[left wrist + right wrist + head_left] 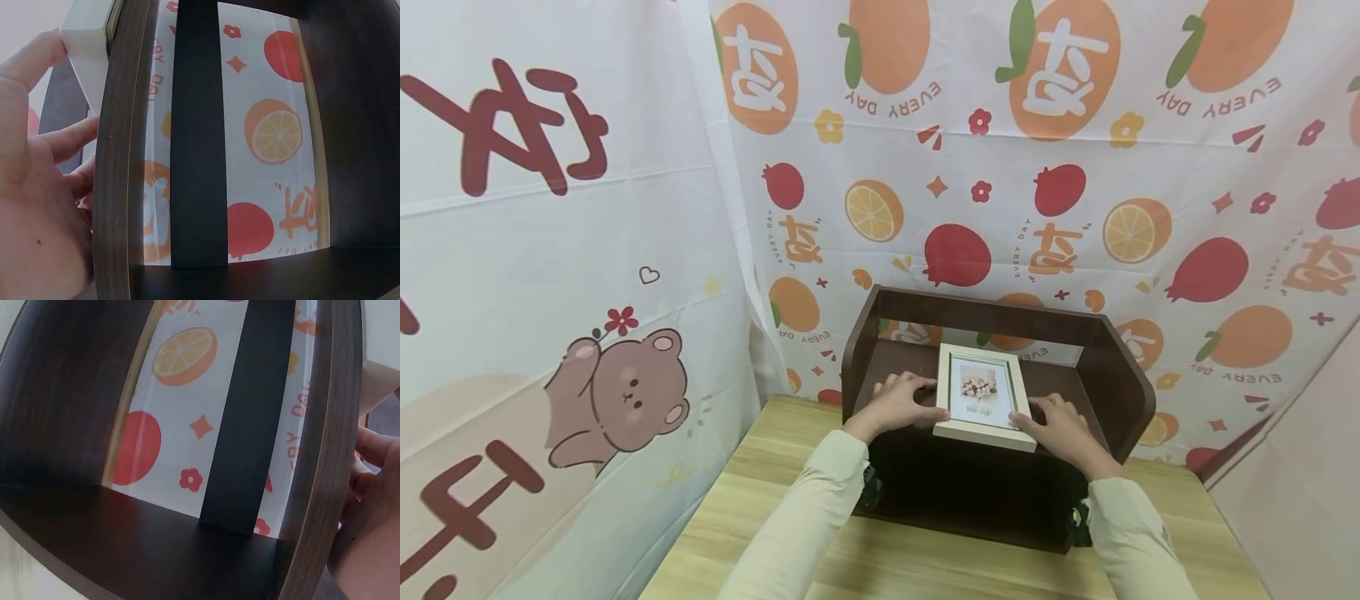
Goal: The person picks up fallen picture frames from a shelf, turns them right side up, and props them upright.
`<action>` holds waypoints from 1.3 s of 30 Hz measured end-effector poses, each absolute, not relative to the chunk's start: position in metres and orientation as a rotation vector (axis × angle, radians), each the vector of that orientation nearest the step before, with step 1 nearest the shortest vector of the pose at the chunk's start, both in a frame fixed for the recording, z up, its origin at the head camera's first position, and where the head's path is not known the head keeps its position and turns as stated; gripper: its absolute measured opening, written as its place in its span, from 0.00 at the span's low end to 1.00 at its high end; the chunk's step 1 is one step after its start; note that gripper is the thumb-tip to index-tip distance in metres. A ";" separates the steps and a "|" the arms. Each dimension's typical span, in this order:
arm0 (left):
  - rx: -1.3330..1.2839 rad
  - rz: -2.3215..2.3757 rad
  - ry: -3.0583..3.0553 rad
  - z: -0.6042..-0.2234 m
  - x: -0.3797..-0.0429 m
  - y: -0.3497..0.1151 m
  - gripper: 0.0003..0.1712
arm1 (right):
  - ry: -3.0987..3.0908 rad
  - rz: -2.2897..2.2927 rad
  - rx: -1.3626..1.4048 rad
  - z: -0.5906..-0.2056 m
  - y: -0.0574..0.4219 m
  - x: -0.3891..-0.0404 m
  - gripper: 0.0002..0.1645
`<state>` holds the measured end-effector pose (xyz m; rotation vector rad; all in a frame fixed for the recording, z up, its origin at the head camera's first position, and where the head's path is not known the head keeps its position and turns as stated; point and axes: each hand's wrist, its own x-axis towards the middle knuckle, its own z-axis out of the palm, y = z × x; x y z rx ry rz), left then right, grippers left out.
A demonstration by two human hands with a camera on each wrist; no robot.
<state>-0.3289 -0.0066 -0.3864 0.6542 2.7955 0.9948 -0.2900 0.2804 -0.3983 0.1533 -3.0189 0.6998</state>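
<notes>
A cream-coloured photo frame [982, 433] with a flower picture lies face up on the upper board of a dark brown desk shelf [985, 312]. My left hand [898, 407] holds its left side, with the thumb at the near left corner. On the opposite side my right hand [1066, 429] grips the frame, its thumb over the near right corner. The left wrist view shows the left thumb [37, 56] against the frame's edge and the other fingers by the board. In the right wrist view, the right hand's fingers [375, 447] are partly hidden by the board.
The shelf stands on a light wood-grain table [737, 475]. Its lower compartment [144, 550] is open at the back. Behind hangs a fruit-printed cloth [1000, 183], and a bear-printed cloth [640, 392] hangs on the left.
</notes>
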 end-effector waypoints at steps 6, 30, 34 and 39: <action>0.653 1.088 2.726 -0.388 -0.331 -0.004 0.41 | -3.009 0.778 0.112 -0.400 0.279 -0.291 0.47; 0.682 1.411 2.519 -0.394 -0.332 -0.008 0.35 | -2.917 1.225 -0.107 -0.405 0.279 -0.287 0.50; 0.664 1.468 2.488 -0.394 -0.332 -0.006 0.37 | -2.891 1.281 -0.071 -0.404 0.281 -0.286 0.51; 0.657 1.508 2.472 -0.394 -0.332 -0.006 0.38 | -2.874 1.301 -0.042 -0.403 0.281 -0.288 0.50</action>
